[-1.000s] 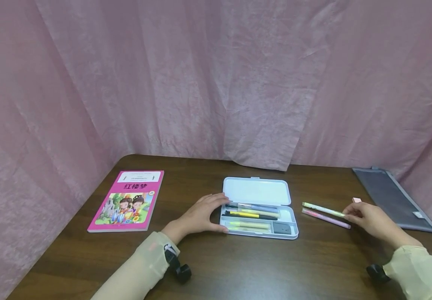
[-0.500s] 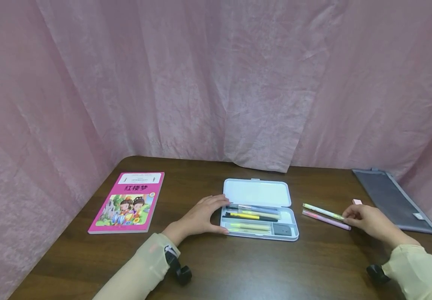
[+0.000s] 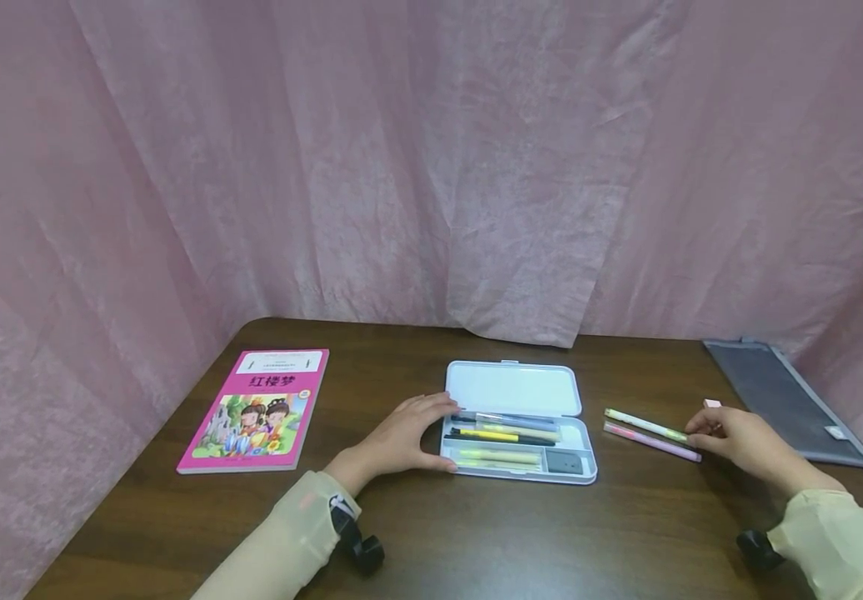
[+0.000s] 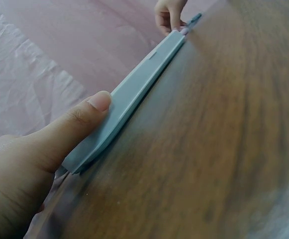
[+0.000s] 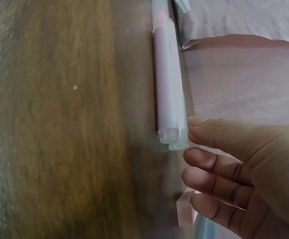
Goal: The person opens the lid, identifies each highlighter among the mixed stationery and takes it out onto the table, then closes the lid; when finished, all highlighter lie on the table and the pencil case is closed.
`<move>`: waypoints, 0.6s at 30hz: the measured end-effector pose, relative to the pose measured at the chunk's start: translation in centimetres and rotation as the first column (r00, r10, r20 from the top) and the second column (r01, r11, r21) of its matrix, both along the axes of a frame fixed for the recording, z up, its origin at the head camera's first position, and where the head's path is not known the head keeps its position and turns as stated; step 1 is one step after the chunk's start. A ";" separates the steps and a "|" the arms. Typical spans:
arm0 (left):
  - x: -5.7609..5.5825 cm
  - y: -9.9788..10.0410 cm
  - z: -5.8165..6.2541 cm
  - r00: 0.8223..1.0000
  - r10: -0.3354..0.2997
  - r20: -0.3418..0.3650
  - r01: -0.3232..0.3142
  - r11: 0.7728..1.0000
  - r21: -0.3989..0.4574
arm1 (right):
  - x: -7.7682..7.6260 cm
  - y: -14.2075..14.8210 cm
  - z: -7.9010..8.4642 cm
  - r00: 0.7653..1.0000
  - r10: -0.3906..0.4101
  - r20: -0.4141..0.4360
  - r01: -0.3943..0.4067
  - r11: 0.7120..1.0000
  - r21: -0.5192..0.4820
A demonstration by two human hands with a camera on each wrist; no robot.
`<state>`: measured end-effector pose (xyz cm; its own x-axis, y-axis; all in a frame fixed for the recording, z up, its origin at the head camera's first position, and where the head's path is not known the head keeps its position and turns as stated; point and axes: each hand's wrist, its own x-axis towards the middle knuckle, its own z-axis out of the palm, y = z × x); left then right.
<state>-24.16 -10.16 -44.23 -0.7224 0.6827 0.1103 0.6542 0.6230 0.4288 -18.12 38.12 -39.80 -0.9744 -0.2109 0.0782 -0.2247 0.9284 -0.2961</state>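
Green-white pen lies right of pencil case, long axis slanting away from case toward right hand (purple pen alongside). Right hand's fingers loose, parted at pen's end; left hand grips case's left end.

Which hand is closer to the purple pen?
The right hand. It is close by the right end of the purple pen. The left hand is farther off, at the left end of the open pencil case.
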 end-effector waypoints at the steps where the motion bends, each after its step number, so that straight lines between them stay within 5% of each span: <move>1: 0.0 0.0 0.0 1.000 0.000 0.000 0.000 1.000 0.000 | 0.1 0.0 0.1 1.000 -0.001 -0.004 0.001 1.000 -0.003; 18: 0.2 0.1 0.4 1.000 0.001 -0.004 -0.001 1.000 0.002 | 0.8 -1.7 3.4 0.998 -0.043 -0.036 0.038 0.992 -0.122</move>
